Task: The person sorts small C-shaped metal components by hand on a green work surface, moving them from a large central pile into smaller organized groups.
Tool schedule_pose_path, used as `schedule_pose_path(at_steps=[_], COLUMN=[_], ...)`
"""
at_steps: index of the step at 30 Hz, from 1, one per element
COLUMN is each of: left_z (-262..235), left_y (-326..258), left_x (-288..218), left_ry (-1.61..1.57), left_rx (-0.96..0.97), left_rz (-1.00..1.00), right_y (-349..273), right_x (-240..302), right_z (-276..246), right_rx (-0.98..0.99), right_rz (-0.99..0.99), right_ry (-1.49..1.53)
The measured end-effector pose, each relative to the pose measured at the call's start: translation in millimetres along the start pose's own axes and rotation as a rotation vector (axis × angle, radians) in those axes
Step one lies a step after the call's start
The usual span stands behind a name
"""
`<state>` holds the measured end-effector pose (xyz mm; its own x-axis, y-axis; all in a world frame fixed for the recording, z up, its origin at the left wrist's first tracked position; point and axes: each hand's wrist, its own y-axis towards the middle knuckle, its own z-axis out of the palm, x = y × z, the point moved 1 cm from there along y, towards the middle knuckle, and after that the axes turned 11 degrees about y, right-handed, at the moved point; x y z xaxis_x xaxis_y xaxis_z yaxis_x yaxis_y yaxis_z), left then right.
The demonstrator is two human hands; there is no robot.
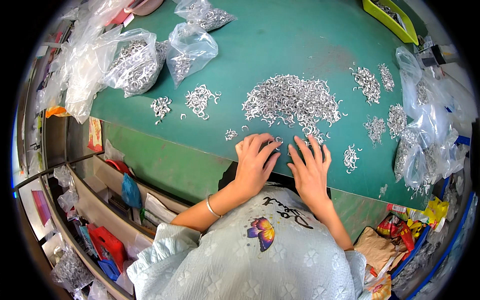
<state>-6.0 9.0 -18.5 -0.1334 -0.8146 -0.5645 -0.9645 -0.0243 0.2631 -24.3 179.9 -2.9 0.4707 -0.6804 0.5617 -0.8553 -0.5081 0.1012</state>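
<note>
My left hand (pixel 256 161) rests at the near edge of the green table, its fingers bent and apart. A small silvery C-shaped metal piece (pixel 279 140) lies at its fingertips; whether they touch it I cannot tell. My right hand (pixel 311 167) lies with fingers spread on the tabletop, their tips at the near end of a large heap of similar metal pieces (pixel 292 100). Nothing shows in its grasp. Left of my left hand sits a tiny cluster of pieces (pixel 230 134).
Smaller piles (pixel 201 100) lie to the left, others (pixel 367 85) to the right. Clear plastic bags of pieces (pixel 135 65) stand at the back left, more bags (pixel 425 145) along the right edge. A yellow-green tray (pixel 392 20) is at the far right. Open drawers (pixel 120 210) flank my left.
</note>
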Motion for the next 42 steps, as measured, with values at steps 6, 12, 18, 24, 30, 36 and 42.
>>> schedule_pose_path(at_steps=[6, 12, 18, 24, 30, 36, 42], left_z=[4.9, 12.2, 14.4, 7.4, 3.1, 0.2, -1.1], left_y=[-4.5, -13.4, -15.7, -17.6, -21.9, -19.0, -17.4], left_x=[-6.4, -15.4, -9.8, -11.5, -7.0, -5.0, -4.6], left_ry=[-0.007, 0.017, -0.037, -0.061, -0.064, -0.097, -0.097], left_rx=[0.046, 0.111, 0.068, 0.074, 0.043, -0.066, -0.079], left_rz=[0.066, 0.110, 0.145, 0.095, 0.058, -0.005, -0.009], right_y=[-18.8, -3.7, -16.9, -23.0, -26.7, -28.6, -45.9], right_x=[-9.7, -5.9, -2.4, -3.2, -0.9, 3.1, -6.9], right_z=[-2.6, -2.3, -8.6, -12.6, -10.2, 6.9, 0.8], right_rx=[-0.185, -0.102, -0.021, -0.006, 0.036, 0.182, 0.316], right_rz=[0.036, 0.074, 0.053, 0.078, 0.033, -0.159, -0.011], right_ry=[0.072, -0.007, 0.122, 0.092, 0.062, 0.001, -0.098])
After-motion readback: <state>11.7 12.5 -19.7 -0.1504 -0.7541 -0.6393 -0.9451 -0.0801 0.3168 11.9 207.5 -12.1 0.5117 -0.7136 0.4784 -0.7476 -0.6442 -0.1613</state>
